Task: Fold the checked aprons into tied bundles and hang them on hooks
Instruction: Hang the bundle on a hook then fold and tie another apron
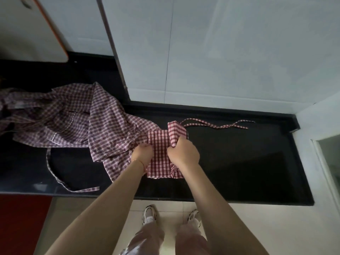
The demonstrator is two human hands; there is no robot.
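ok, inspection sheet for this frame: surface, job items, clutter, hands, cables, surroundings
Surface: black countertop, glossy, with a raised back edge against the wall.
Job's things: folded red-checked apron under both hands, its ties trailing right on the counter; heap of unfolded checked aprons to the left, one strap looping near the front edge.
Clutter: nothing seen.
Hands: left hand grips the folded apron's left side; right hand grips a fold on its right side.
Cables: nothing seen.
Surroundings: white wall panels; orange-edged board upper left; tiled floor, red mat lower left. No hooks in view.
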